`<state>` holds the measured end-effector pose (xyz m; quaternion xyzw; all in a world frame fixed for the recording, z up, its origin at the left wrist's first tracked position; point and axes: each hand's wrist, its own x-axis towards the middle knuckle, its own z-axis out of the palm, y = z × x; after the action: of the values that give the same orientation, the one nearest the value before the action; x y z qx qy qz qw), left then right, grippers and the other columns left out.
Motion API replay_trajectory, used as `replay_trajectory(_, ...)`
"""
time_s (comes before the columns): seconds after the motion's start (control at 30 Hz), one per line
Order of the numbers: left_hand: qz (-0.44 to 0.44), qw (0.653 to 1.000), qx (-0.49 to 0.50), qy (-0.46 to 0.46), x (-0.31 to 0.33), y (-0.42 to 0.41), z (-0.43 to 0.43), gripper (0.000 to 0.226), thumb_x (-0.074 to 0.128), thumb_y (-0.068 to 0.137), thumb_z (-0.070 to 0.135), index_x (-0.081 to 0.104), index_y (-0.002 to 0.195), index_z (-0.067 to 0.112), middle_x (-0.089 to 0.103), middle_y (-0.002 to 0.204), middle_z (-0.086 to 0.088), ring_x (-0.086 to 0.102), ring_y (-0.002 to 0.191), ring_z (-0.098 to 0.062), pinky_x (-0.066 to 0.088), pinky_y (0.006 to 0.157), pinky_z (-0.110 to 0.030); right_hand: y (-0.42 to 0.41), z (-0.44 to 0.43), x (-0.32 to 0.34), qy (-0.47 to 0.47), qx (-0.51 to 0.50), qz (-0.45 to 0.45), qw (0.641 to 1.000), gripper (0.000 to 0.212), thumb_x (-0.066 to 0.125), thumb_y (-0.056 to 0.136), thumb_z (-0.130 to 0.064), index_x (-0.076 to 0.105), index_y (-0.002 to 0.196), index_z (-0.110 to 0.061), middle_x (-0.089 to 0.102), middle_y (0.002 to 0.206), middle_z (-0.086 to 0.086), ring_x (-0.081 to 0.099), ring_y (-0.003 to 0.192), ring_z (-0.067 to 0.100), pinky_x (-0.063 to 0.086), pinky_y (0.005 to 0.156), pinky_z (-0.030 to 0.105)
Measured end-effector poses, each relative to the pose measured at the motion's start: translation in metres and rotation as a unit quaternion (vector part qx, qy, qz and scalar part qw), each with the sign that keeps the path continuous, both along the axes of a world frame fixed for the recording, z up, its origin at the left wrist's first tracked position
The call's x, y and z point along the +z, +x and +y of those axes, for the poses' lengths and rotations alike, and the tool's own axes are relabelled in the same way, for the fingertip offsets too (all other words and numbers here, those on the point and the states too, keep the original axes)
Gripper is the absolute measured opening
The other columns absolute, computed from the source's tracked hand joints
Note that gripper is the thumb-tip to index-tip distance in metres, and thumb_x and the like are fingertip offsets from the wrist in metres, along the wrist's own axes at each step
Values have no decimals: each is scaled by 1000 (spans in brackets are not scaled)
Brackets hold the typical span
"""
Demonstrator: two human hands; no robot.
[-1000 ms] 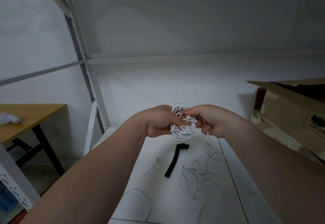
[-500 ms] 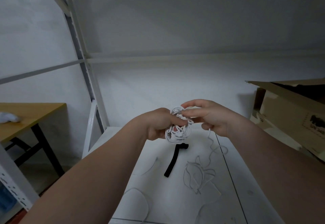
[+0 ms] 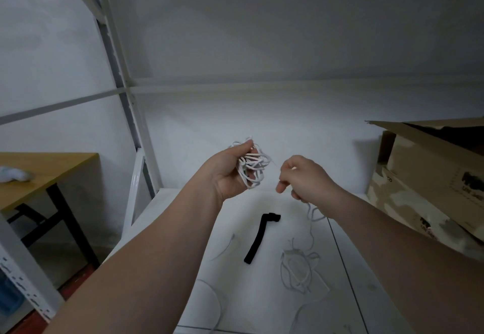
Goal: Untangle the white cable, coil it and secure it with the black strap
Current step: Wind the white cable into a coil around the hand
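Note:
A bundle of tangled white cable [image 3: 252, 166] sits in my left hand [image 3: 230, 174], which is raised above the white shelf [image 3: 183, 229] with its fingers curled around the loops. My right hand [image 3: 303, 179] is a short way to the right, pinching a strand of the same cable that hangs down from it to a loose tangle [image 3: 298, 270] on the shelf. The black strap [image 3: 258, 239] lies flat on the shelf below and between my hands, with one end folded over.
An open cardboard box [image 3: 429, 176] stands at the right edge of the shelf. White metal rack uprights [image 3: 117, 71] rise at the left. A wooden table [image 3: 39, 174] with a white cloth stands further left. More cable loops lie near the shelf's front.
My hands were together on the bundle; now the right hand has pulled away to the right with a strand, and the left has lifted the bundle slightly.

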<state>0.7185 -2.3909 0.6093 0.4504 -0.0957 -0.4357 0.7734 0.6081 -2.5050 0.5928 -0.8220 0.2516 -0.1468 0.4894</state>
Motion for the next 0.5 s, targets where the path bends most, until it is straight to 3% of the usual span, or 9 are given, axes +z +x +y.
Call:
replay_trajectory(0.17,-5,996,86,-8,-10,7,-5,15,49,96,6,57,83,7,66,58,-3,64,49,-10,50,45,-19,3,4,4,-64,77,95,990,18,63,83,-14,55,99,-16,71,99,12,57,53,14,43,53,22)
replay_trajectory(0.3,-2,998,69,-13,-7,8,-3,19,51,96,14,55,77,11,61,52,2,58,43,-7,46,51,-20,1,10,8,-7,101,93,990,11,47,93,-20,49,102,-13,71,102,5,56,54,17,42,50,21)
replay_trajectory(0.4,-39,999,36,-10,0,1,1,25,46,96,9,54,73,10,58,47,2,56,38,-8,33,60,-21,3,14,10,86,53,50,994,34,35,97,-41,50,109,-12,70,105,4,51,57,19,36,51,25)
replay_trajectory(0.5,-50,999,-5,-17,3,-5,1,26,42,97,6,55,74,5,60,52,-3,61,47,-15,48,54,-24,7,15,10,95,19,35,995,45,36,95,-53,55,112,-16,68,105,1,49,60,14,33,48,22)
